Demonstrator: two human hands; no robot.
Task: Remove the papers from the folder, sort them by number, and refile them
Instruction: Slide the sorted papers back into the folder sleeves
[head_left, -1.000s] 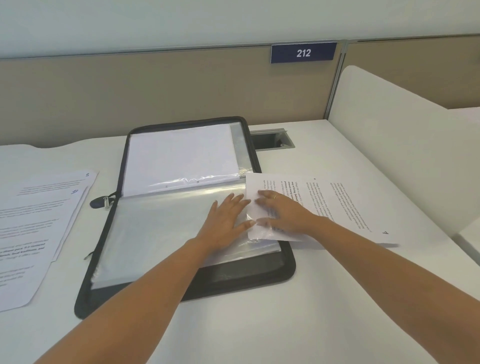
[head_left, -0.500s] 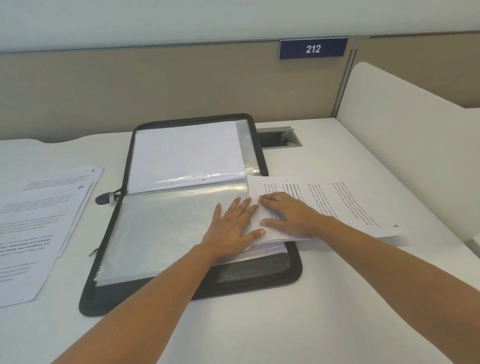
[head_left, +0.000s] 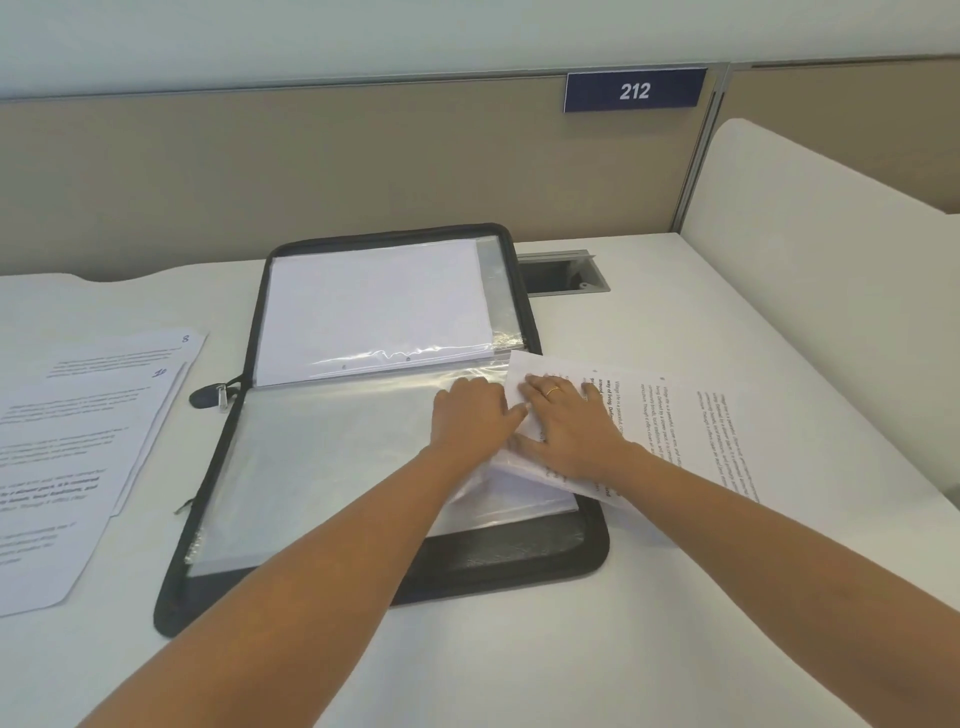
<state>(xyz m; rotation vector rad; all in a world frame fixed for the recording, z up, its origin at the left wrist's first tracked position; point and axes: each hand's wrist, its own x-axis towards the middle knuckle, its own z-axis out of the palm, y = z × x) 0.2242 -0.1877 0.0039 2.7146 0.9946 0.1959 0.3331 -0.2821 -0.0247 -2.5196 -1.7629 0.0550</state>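
Observation:
A black zip folder (head_left: 519, 566) lies open on the white desk, its clear plastic sleeves spread flat. White paper fills the far sleeve (head_left: 374, 312). At the right edge of the near sleeve (head_left: 322, 457), my left hand (head_left: 470, 418) presses the plastic opening flat. My right hand (head_left: 566, 426) lies palm-down on a printed sheet (head_left: 727, 431), whose left end sits at the sleeve's opening while the rest stretches right across the desk. Whether that end is inside the sleeve cannot be told.
Several printed sheets (head_left: 78, 426), with handwritten numbers in their corners, are spread on the desk to the left. A cable hatch (head_left: 563, 273) is set in the desk behind the folder. A white divider (head_left: 810, 270) rises on the right, a tan partition (head_left: 311, 171) behind.
My right hand has slid the printed sheet a little to the left toward the sleeve opening. My left hand stays on the plastic, its fingers now drawn closer together.

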